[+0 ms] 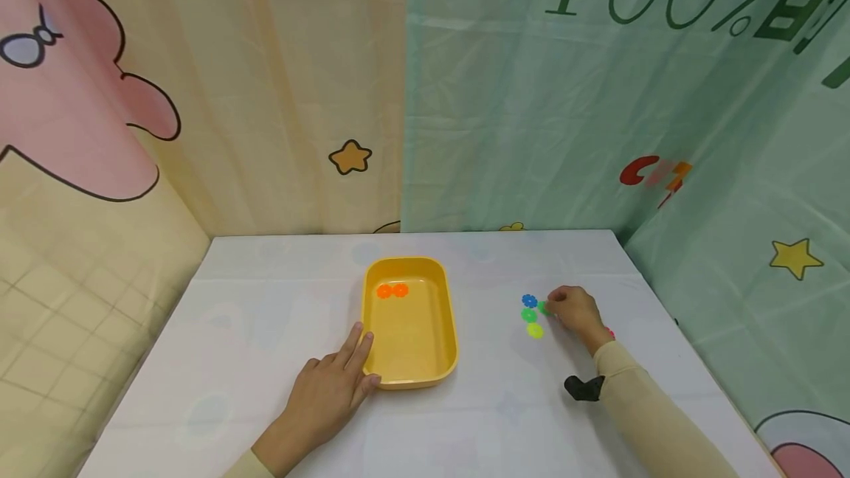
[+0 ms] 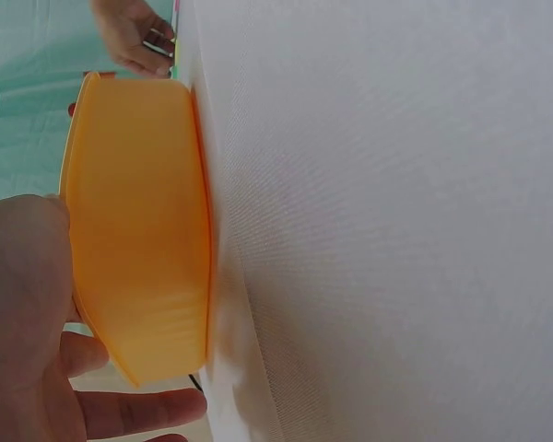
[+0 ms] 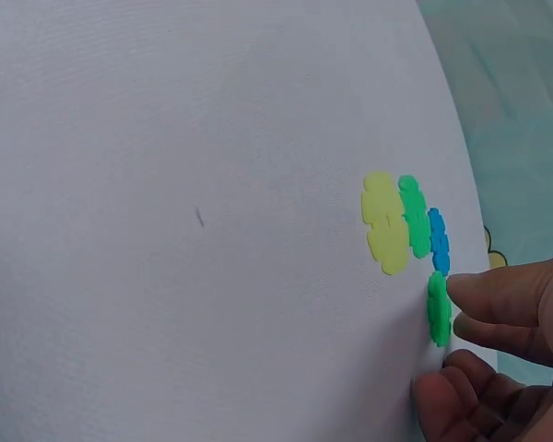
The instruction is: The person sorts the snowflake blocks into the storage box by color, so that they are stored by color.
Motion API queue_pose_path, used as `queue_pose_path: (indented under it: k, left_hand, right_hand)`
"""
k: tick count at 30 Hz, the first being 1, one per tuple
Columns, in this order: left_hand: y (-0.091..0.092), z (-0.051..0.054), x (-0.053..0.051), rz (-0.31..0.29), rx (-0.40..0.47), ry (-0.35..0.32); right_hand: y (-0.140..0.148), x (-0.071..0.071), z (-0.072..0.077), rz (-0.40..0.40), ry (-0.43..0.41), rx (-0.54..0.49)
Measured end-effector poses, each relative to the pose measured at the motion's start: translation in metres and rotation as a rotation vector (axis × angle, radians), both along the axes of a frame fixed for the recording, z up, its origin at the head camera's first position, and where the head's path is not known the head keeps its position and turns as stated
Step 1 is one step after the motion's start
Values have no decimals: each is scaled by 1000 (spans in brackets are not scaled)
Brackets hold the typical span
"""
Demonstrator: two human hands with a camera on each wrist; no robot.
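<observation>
In the head view, a yellow tray (image 1: 410, 345) stands on the white table (image 1: 252, 316) at the centre of the frame, with two orange pieces (image 1: 392, 291) lying side by side in its upper left part. At the lower middle, the left hand (image 1: 332, 393) rests on the tray's left rim and lower left corner, its fingers stretched out rather than curled round it. Right of centre, the right hand (image 1: 576, 312) reaches down to a green piece (image 1: 542, 307), which its fingertips partly hide. Just left of that lie a blue piece (image 1: 529, 301), a second green piece (image 1: 528, 315) and a yellow piece (image 1: 535, 330), in a short column. A small black object (image 1: 583, 389) shows beside the right sleeve (image 1: 651, 411).

In the left wrist view, the tray's outer wall fills the left middle; the left hand, at the lower left, touches its rim. The right hand appears at the top left.

In the right wrist view, the right hand comes in at the lower right, thumb and a fingertip beside the right edge of the nearer green piece; whether they pinch it, I cannot tell. The other green, blue and yellow pieces lie above it, right of centre.
</observation>
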State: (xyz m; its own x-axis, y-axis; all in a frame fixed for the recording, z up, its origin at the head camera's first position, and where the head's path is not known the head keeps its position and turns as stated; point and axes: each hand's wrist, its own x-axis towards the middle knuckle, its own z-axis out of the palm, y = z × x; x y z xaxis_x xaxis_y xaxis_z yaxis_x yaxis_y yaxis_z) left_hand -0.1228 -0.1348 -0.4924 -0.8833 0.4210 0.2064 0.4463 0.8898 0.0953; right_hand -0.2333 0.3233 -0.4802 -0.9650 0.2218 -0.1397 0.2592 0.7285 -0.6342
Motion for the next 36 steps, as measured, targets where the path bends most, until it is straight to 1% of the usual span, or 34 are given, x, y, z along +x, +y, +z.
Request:
queue_pose_path:
  k: [5,11,22,29,36]
  left_hand:
    - [0,0,0,-9,-6,21]
    - [-1,-2,0,-16,-6,48]
    - [-1,-3,-2,-8,1,27]
    - [-2,-1,-1,-5,-8,9]
    - [-2,-1,-1,-12,-6,16]
  right_hand:
    - [-1,1,-5,23,-8,17]
    - [-3,3,-4,44,4,44]
    - [-3,4,-4,32,-17,51]
    - [-1,5,-8,23,-27,51]
    - [1,4,-10,24,-32,14]
